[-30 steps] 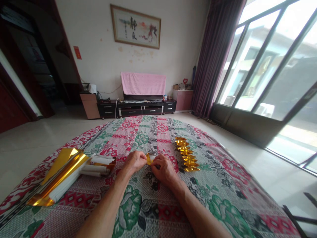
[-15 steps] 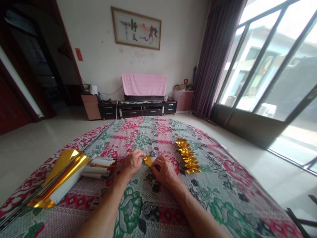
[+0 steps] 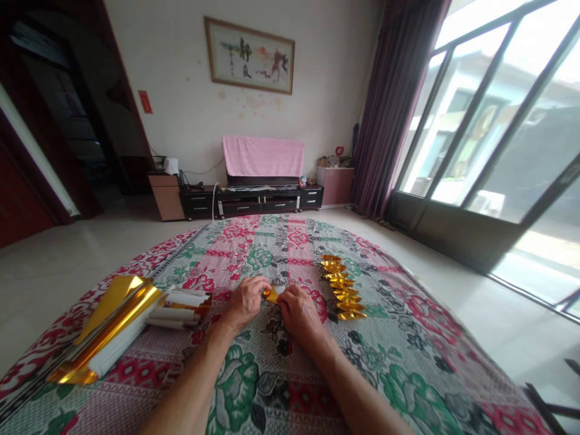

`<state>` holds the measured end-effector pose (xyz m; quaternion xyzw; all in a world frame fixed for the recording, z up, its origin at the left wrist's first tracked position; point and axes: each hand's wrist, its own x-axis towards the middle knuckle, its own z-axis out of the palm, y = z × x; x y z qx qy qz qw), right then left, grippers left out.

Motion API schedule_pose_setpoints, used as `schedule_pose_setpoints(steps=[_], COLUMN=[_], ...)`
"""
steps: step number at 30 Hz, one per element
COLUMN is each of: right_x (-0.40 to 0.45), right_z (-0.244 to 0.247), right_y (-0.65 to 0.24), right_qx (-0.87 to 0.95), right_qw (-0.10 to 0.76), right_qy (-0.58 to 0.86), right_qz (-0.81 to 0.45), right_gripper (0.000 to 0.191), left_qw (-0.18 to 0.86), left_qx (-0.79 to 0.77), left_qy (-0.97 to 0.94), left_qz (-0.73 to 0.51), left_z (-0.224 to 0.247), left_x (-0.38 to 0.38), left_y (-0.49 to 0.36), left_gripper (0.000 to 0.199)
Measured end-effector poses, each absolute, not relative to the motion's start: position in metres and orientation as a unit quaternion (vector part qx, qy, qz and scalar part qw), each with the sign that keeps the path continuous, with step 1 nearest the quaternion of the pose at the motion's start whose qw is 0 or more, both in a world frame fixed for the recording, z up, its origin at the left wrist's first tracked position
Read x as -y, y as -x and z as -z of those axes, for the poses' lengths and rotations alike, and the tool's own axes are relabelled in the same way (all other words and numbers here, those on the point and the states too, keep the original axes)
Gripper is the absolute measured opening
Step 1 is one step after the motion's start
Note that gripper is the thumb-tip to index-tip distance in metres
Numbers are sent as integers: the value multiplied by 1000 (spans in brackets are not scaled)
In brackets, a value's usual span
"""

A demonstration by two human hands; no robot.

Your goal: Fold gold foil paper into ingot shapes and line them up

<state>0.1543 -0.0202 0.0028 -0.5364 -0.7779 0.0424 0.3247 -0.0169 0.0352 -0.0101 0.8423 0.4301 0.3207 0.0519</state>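
A small piece of gold foil paper (image 3: 272,295), gold on one face and pale on the other, is pinched between my two hands above the patterned cloth. My left hand (image 3: 247,300) grips its left end with thumb and fingers. On the opposite end, my right hand (image 3: 299,309) is closed with the fingertips pressed on the paper. Part of the piece is hidden behind the fingers. To the right, a column of folded gold paper pieces (image 3: 348,299) lies on the cloth, each boat-shaped and overlapping its neighbour.
At left lie a stack of gold foil sheets (image 3: 131,323) and several white-backed paper rolls (image 3: 174,317). A flowered cloth (image 3: 235,386) covers the round table. Beyond it stand a black cabinet (image 3: 258,205) and a pink-towel-covered object (image 3: 263,156). Glass doors (image 3: 480,139) are on the right.
My left fingers have shifted slightly right and curled over the left end of the gold paper, covering more of it. My right hand stays almost in place.
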Motion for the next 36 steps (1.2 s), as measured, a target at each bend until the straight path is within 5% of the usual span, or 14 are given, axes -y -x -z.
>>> schedule_pose_setpoints(steps=[36], right_x=[17], right_z=[-3], right_y=[-158], right_qx=[768], right_qw=[351], right_qy=[533], right_qz=[-53], right_gripper=[14], left_qw=[177], left_qx=[-446], left_qy=[-847], left_qz=[-229], left_z=[-27], left_x=[-15], left_y=[20], left_gripper=[17])
